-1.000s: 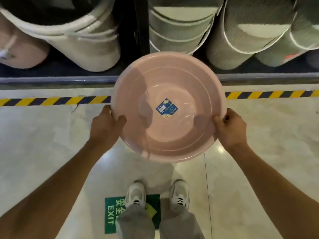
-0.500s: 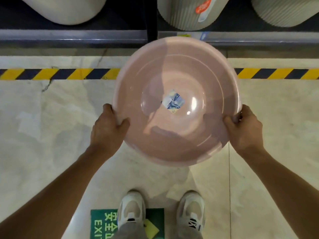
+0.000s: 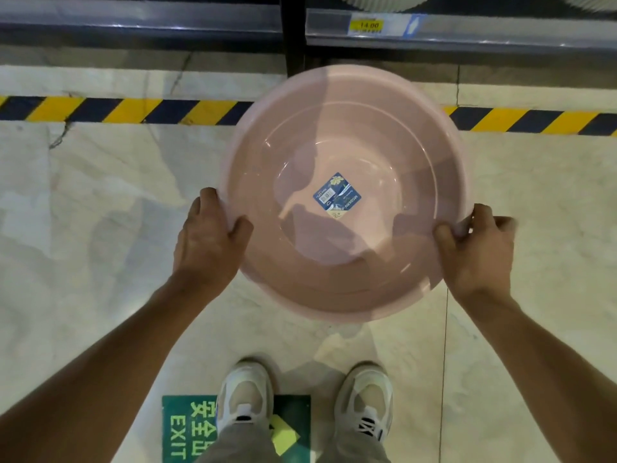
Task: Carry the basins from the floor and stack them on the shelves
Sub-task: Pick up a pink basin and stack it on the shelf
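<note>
Gripping opposite sides of the rim, thumbs hooked inside, the left hand (image 3: 208,243) and right hand (image 3: 475,250) held a pink basin (image 3: 345,192) level above the floor (image 3: 100,212), apparently for balance, just short of the shelf (image 3: 467,30).

A pale marble floor (image 3: 83,248) is carrying a yellow-and-black hazard tape (image 3: 127,110) running from nine to three o'clock, a green exit sign (image 3: 187,429) at six, and two white sneakers (image 3: 245,392) standing partly on it.
</note>
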A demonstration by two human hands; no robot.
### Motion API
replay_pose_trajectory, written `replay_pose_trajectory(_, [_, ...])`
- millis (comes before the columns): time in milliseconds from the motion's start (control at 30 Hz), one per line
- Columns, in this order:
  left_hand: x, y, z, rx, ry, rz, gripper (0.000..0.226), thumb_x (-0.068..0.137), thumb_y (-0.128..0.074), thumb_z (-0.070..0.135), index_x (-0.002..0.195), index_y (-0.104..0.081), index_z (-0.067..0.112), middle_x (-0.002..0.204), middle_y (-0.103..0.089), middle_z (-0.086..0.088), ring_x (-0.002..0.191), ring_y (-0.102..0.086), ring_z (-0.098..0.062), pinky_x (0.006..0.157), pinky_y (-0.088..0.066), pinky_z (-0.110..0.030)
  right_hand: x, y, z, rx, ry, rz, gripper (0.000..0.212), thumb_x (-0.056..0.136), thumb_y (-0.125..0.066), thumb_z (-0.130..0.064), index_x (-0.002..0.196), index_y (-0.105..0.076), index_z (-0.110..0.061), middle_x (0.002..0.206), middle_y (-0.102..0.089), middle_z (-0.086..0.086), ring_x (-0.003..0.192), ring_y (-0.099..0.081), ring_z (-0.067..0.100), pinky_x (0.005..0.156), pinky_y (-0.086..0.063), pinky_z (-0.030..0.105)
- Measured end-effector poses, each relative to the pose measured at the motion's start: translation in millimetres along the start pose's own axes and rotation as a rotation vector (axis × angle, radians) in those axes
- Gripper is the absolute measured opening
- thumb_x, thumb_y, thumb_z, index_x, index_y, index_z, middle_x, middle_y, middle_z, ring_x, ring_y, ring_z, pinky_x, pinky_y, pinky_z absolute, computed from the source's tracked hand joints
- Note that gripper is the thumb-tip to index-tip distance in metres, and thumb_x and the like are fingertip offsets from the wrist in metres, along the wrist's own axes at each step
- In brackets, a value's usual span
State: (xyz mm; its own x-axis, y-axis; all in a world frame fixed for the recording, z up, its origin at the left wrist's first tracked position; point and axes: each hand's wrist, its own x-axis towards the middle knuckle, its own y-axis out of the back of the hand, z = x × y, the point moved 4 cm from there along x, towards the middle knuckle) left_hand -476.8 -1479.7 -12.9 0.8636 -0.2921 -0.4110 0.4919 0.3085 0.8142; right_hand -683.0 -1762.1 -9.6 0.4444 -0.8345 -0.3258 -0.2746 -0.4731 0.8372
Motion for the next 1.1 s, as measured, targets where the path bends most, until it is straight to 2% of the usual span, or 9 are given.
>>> replay_pose_trajectory(67, [1,-1,-1,0.038,-0.020,0.009,0.041,0.091,-0.064,0.027,0.117,-0.048,0.000,0.112,-0.054,-0.021,0.092,-0.057,-0.045,0.075,-0.047,-0.051,0,-2,3,0.005,-0.001,-0.015,0.024,0.089,-0.063,-0.023,0.101,-0.054,-0.005,0.115,-0.053,0.021,0.070,-0.021,0.007,0.071,-0.035,0.030])
replay_pose_trajectory(167, [3,-6,-3,0.003,0.000,-0.014,0.040,0.091,-0.064,0.026,0.118,-0.046,0.002,0.112,-0.056,-0.019,0.092,-0.056,-0.042,0.078,-0.052,-0.053,3,-4,3,0.028,0.033,-0.057,0.021,0.089,-0.062,-0.017,0.100,-0.047,-0.007,0.105,-0.056,0.021,0.071,-0.024,0.010,0.062,-0.023,0.027])
replay_pose_trajectory(300, [5,-17,-10,-0.086,0.100,-0.093,0.033,0.092,-0.059,0.034,0.111,-0.039,0.017,0.100,-0.055,-0.005,0.080,-0.052,-0.030,0.068,-0.049,-0.037,5,-8,8,0.093,-0.028,-0.117,0.023,0.089,-0.059,-0.022,0.101,-0.042,-0.013,0.086,-0.060,0.008,0.079,-0.053,0.032,0.063,-0.038,0.036])
replay_pose_trajectory(400, [4,-22,-17,-0.212,0.212,-0.140,0.051,0.085,-0.066,0.043,0.125,-0.046,0.019,0.101,-0.060,-0.002,0.075,-0.057,-0.021,0.058,-0.046,-0.026,2,-12,17,0.182,-0.161,-0.223,0.035,0.086,-0.065,-0.031,0.113,-0.049,-0.016,0.089,-0.064,-0.006,0.077,-0.062,0.015,0.059,-0.046,0.030])
replay_pose_trajectory(500, [-2,-26,-20,-0.364,0.285,-0.204,0.072,0.069,-0.070,0.048,0.133,-0.053,0.021,0.109,-0.067,-0.003,0.094,-0.065,-0.027,0.071,-0.058,-0.040,1,-21,22,0.415,-0.277,-0.372,0.059,0.072,-0.078,-0.035,0.125,-0.061,-0.015,0.106,-0.074,0.005,0.093,-0.072,0.027,0.079,-0.058,0.041])
replay_pose_trajectory(667, [-13,-33,-20,-0.566,0.345,-0.286,0.077,0.063,-0.072,0.036,0.135,-0.054,0.018,0.119,-0.069,-0.011,0.109,-0.065,-0.036,0.078,-0.060,-0.049,-5,-22,17,0.550,-0.254,-0.445,0.068,0.053,-0.077,-0.042,0.113,-0.075,-0.011,0.090,-0.078,0.008,0.075,-0.073,0.019,0.056,-0.050,0.017])
replay_pose_trajectory(833, [-17,-23,-21,-0.599,0.298,-0.280,0.070,0.065,-0.072,0.035,0.131,-0.058,0.015,0.112,-0.071,-0.014,0.101,-0.068,-0.037,0.072,-0.062,-0.051,-7,-13,13,0.539,-0.290,-0.368,0.048,0.067,-0.072,-0.027,0.111,-0.072,-0.007,0.093,-0.078,0.010,0.089,-0.073,0.032,0.071,-0.052,0.032])
replay_pose_trajectory(967, [-28,-2,-14,-0.641,0.244,-0.253,0.080,0.056,-0.071,0.049,0.125,-0.060,0.010,0.100,-0.069,-0.017,0.080,-0.064,-0.032,0.054,-0.052,-0.032,-18,8,2,0.510,-0.297,-0.348,0.042,0.060,-0.069,-0.031,0.097,-0.073,-0.013,0.087,-0.077,0.008,0.084,-0.073,0.031,0.070,-0.055,0.037])
replay_pose_trajectory(1100, [-44,34,0,-0.703,0.224,-0.228,0.077,0.059,-0.073,0.046,0.127,-0.060,0.013,0.107,-0.071,-0.017,0.086,-0.066,-0.036,0.056,-0.051,-0.033,-32,46,-22,0.512,-0.277,-0.322,0.037,0.058,-0.068,-0.030,0.094,-0.071,-0.018,0.086,-0.078,0.005,0.084,-0.073,0.029,0.075,-0.059,0.041])
